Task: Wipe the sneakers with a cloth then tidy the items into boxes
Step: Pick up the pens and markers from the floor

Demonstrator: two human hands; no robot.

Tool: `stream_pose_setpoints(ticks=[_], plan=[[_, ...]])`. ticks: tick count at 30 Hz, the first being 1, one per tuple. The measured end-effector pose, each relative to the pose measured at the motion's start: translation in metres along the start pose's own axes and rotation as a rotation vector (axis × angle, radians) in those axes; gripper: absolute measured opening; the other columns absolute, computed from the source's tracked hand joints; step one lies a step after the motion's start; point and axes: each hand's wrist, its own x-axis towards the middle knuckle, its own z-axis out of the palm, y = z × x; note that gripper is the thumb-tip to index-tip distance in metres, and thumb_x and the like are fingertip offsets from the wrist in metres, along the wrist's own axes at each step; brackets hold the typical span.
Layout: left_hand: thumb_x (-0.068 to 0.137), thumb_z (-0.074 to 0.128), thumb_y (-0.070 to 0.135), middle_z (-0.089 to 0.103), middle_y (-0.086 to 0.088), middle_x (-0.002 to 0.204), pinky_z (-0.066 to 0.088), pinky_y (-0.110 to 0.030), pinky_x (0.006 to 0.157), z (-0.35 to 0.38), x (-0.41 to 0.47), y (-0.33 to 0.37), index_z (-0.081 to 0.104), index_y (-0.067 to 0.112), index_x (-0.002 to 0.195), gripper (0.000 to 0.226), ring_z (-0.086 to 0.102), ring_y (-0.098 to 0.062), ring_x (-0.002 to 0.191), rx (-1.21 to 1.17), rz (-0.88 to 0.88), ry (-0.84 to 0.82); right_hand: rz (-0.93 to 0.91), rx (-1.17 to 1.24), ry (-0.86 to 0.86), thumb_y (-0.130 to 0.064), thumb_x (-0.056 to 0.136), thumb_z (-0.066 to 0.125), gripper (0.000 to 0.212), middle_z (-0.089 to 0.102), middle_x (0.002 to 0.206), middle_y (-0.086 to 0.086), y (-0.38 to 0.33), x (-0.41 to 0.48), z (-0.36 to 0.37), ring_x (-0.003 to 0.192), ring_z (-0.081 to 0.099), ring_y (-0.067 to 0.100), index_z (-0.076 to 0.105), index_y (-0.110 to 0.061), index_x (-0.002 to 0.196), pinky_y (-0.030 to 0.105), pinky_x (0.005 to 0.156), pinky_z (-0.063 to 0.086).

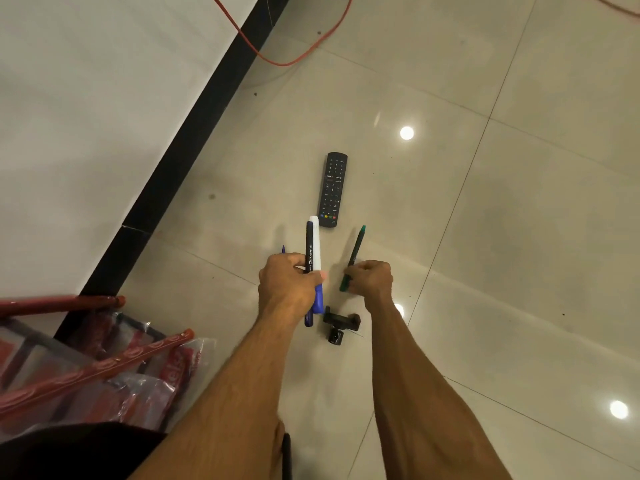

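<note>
Step in hand: gathering pens for boxing.
My left hand [289, 284] grips bundled pens [313, 258]; right hand [370, 277] pinches green pen [353, 258] above floor. Next: remote [333, 189].

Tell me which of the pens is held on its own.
The green pen, pinched alone in the right hand. The black pen and the white-and-blue marker are bunched together in the left hand.

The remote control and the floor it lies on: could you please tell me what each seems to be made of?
Remote control: apparently matte black plastic, with a dull casing and small, probably rubbery, coloured buttons. Floor: apparently glossy glazed or polished tile, since it mirrors ceiling lights and shows thin straight joints.
</note>
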Motion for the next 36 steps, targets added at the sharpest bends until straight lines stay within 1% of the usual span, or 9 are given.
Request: stream_pose_setpoints(ticks=[4,7,10,13,17,24,27,31,36], plan=[[0.086,0.072,0.009,0.067,-0.011,0.102,0.057,-0.037,0.085,-0.008,-0.004,0.003,0.065,0.003,0.119,0.034,0.066,-0.024,0.087,-0.052,-0.016,0.005,-0.04,0.2,-0.208,-0.008,0.078,0.077,0.014,0.071,0.089,0.013,-0.018,-0.027,-0.02,0.072,0.07,0.024,0.07,-0.006,0.09,0.024,0.053,0.055],[0.085,0.074,0.008,0.066,-0.007,0.096,0.059,-0.04,0.083,-0.016,-0.008,0.008,0.067,0.004,0.114,0.03,0.065,-0.022,0.083,-0.125,-0.042,0.018,-0.078,0.229,-0.401,-0.007,0.079,0.076,0.017,0.073,0.091,0.013,-0.037,-0.054,-0.032,0.076,0.071,0.026,0.07,-0.008,0.095,0.029,0.061,0.058],[0.083,0.075,0.007,0.069,-0.011,0.1,0.059,-0.048,0.083,-0.03,-0.015,0.012,0.066,0.005,0.113,0.031,0.07,-0.027,0.089,-0.189,-0.072,0.027,-0.116,0.215,-0.578,-0.005,0.078,0.075,0.025,0.073,0.096,0.015,-0.055,-0.082,-0.037,0.081,0.071,0.029,0.069,-0.004,0.102,0.033,0.066,0.058],[0.083,0.075,0.007,0.07,-0.01,0.101,0.061,-0.043,0.077,-0.045,-0.025,0.012,0.065,0.008,0.117,0.035,0.071,-0.026,0.086,-0.242,-0.083,0.044,-0.168,0.177,-0.694,-0.005,0.078,0.075,0.025,0.073,0.093,0.014,-0.072,-0.11,-0.036,0.077,0.071,0.026,0.068,-0.004,0.102,0.031,0.064,0.057],[0.084,0.075,0.008,0.069,-0.011,0.099,0.06,-0.038,0.067,-0.061,-0.046,0.013,0.063,0.01,0.12,0.038,0.071,-0.025,0.084,-0.272,-0.063,0.077,-0.231,0.169,-0.762,-0.003,0.078,0.074,0.023,0.073,0.085,0.008,-0.086,-0.141,-0.037,0.071,0.07,0.021,0.068,-0.004,0.1,0.03,0.063,0.056],[0.085,0.074,0.011,0.071,-0.01,0.094,0.061,-0.036,0.063,-0.103,-0.104,0.027,0.066,0.014,0.112,0.028,0.073,-0.023,0.08,-0.346,0.03,0.085,-0.379,0.139,-0.861,-0.004,0.078,0.075,0.027,0.073,0.095,0.015,-0.108,-0.205,-0.055,0.082,0.071,0.027,0.067,-0.003,0.104,0.034,0.069,0.056],[0.086,0.074,0.013,0.072,-0.008,0.093,0.059,-0.03,0.058,-0.126,-0.136,0.033,0.067,0.014,0.112,0.027,0.073,-0.018,0.076,-0.364,0.06,0.105,-0.469,0.085,-0.886,-0.007,0.076,0.078,0.034,0.072,0.097,0.019,-0.123,-0.242,-0.065,0.087,0.07,0.033,0.066,-0.001,0.107,0.041,0.075,0.058],[0.089,0.07,0.011,0.071,-0.009,0.099,0.06,-0.031,0.069,-0.158,-0.187,0.039,0.065,0.007,0.117,0.028,0.071,-0.018,0.079,-0.391,0.146,0.141,-0.601,0.038,-0.896,-0.004,0.074,0.078,0.034,0.072,0.092,0.021,-0.145,-0.304,-0.076,0.078,0.071,0.031,0.065,0.002,0.105,0.032,0.061,0.057],[0.092,0.064,0.006,0.07,-0.01,0.101,0.06,-0.037,0.082,-0.187,-0.235,0.054,0.066,0.009,0.114,0.023,0.071,-0.024,0.089,-0.414,0.238,0.221,-0.766,-0.046,-0.858,-0.005,0.074,0.08,0.03,0.073,0.087,0.017,-0.174,-0.363,-0.084,0.079,0.072,0.03,0.066,0.001,0.1,0.033,0.063,0.058]])
